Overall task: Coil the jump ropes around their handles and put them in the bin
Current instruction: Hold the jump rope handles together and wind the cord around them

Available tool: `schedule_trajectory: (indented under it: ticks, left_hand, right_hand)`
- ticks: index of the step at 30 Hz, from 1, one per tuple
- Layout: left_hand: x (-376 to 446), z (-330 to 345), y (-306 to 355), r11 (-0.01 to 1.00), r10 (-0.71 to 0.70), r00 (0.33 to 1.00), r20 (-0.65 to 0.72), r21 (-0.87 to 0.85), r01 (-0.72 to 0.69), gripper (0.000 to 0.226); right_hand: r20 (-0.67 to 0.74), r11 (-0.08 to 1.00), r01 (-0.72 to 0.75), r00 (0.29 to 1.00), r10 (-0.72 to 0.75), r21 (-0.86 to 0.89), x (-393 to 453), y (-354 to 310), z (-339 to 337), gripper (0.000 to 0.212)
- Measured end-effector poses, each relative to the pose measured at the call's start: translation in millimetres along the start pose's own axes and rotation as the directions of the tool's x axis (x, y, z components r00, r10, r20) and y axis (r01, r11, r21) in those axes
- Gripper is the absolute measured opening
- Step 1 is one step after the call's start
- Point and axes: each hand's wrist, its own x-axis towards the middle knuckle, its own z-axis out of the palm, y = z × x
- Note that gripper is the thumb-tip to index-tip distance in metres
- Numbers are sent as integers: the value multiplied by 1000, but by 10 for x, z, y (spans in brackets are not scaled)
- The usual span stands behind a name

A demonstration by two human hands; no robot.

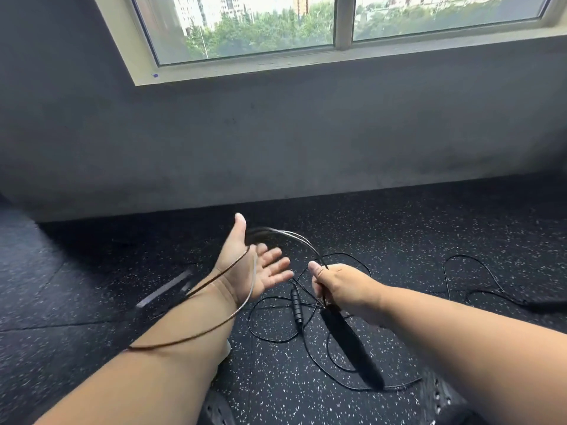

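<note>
Black speckled rubber floor carries everything, running up to a grey wall under a window. Far left on the floor I see a blurred pale strip, can't tell what it is. My left hand is wide, palm up, fingers spread and straight, thumb pointing up. A thin shiny rope loops around that hand's thumb base and down past the forearm towards the elbow, blurred in places. Same rope arcs over from the left hand to my right hand, which is fisted around the rope strands and the top of a black handle that hangs down and right, thumb on top. Below and between the hands a second black handle lies on the floor amid loose black cord. Further right, another black cord snakes over the floor towards its right edge.
</note>
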Motion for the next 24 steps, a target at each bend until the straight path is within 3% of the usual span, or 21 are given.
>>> schedule_trajectory:
  ticks: [3, 6, 8, 11, 13, 15, 17, 19, 21, 24]
  left_hand:
    - [117, -41, -199, 984, -82, 996, -34, -162, 76, 109]
    - [159, -25, -345, 987, -98, 992, -76, -132, 87, 105]
    - [202, -60, -418, 996, -83, 989, -122, 35, 88, 96]
    - [236, -97, -515, 917, -37, 988, -150, 388, 93, 61]
    - [210, -81, -586, 815, -5, 999, -53, 579, 34, 36]
    - [125, -31, -637, 725, 4, 985, 170, 678, -120, 27]
    - [47, -3, -661, 743, -61, 942, 329, 645, -177, 38]
    - [27, -28, -637, 778, -168, 896, 411, 613, -135, 53]
    - [-4, -23, -599, 820, -253, 833, 492, 566, -86, 51]
    - [-43, 51, -647, 808, -205, 859, 470, 577, -122, 40]
  right_hand:
    - [-16, 984, -4, 1000, 7, 179, 6, -80, -48, 55]
    - [-33, 930, -24, 999, 38, 367, 15, -138, -79, 52]
    - [-31, 890, -52, 997, 74, 453, 22, -165, -97, 52]
    - [-7, 823, -94, 993, 119, 560, 19, -195, -122, 52]
    - [10, 768, -106, 992, 128, 632, -5, -246, -148, 52]
    - [29, 723, -116, 991, 131, 681, -28, -300, -180, 52]
    - [31, 688, -115, 991, 134, 717, -35, -342, -216, 51]
    - [30, 638, -113, 990, 139, 762, -34, -364, -263, 50]
    - [44, 591, -125, 988, 149, 797, -30, -371, -301, 49]
    - [76, 570, -151, 985, 155, 808, -58, -388, -311, 49]
